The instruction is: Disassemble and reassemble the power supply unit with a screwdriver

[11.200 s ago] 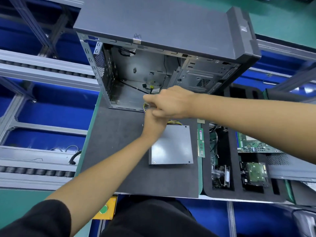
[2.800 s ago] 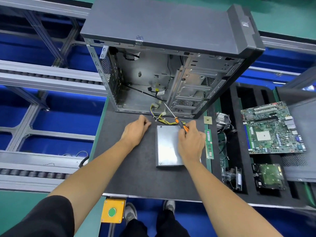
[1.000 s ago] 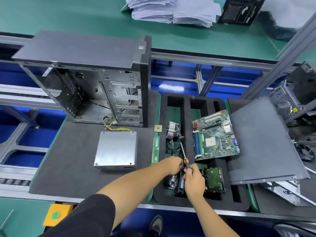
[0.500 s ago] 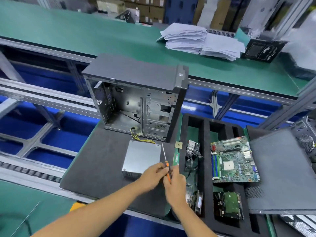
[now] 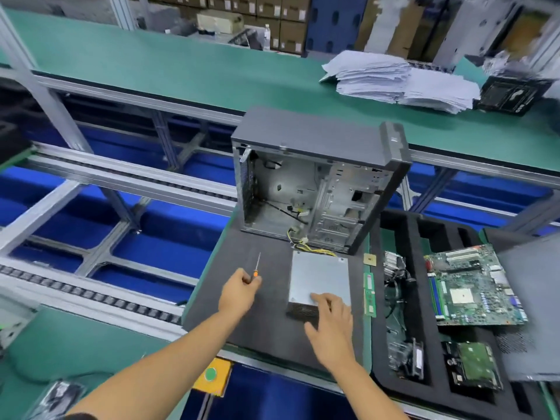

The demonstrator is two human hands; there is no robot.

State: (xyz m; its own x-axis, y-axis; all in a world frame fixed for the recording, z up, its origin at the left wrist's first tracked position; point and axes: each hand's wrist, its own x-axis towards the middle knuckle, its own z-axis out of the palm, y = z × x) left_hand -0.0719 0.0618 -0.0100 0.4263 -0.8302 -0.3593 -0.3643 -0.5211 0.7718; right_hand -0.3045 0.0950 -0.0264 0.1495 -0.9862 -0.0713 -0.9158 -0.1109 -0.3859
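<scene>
Left hand (image 5: 239, 294) fingers are curling round the screwdriver (image 5: 255, 269); right hand (image 5: 328, 318) fingers are lying straight on the near edge of the power supply unit (image 5: 318, 275). The unit is resting on the worktop (image 5: 260, 316) mat near its right edge, outside the open computer case (image 5: 306, 189), yellow cables (image 5: 306, 245) trailing inward: removal appears done, refitting and screwing remaining.

No text, label or number is sharp enough to read; the white marking on the black box (image 5: 512, 93) is blurred.
</scene>
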